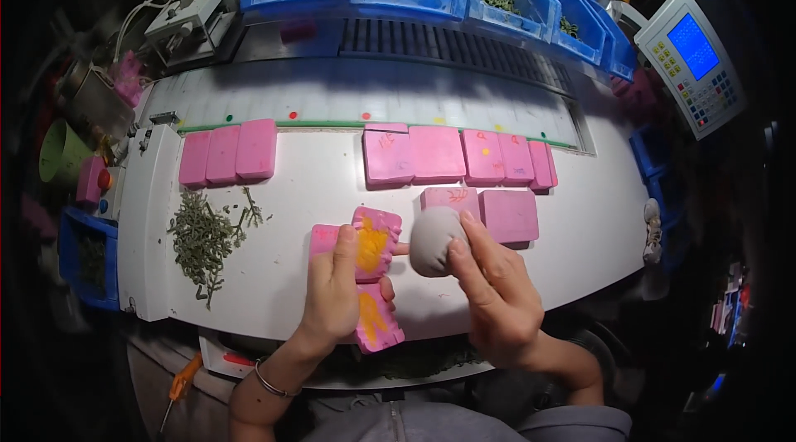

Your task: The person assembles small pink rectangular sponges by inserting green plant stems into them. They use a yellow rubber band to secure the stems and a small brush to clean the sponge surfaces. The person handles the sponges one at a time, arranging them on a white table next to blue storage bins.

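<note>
My left hand [327,297] is closed around an opened pink rubber mould [380,266], its two halves folded apart. Yellow patches show on the inner faces, and the edges are notched. Beside it, my right hand [507,297] pinches a rounded grey cloth pouch [431,245] just to the right of the upper half. Whether the pouch touches the mould, I cannot tell. Behind my hands lie more pink mould blocks: a pair [507,218] close by, a row [438,153] at the back right, and another group [255,150] at the left. Loose green branched pieces [199,235] are heaped on the left.
Blue bins [410,7], some with green pieces, line the back of the white table [282,276]. A keypad panel with a blue screen [695,46] stands at the far right. An orange-handled tool [184,377] is at the lower left, near an open drawer [217,355].
</note>
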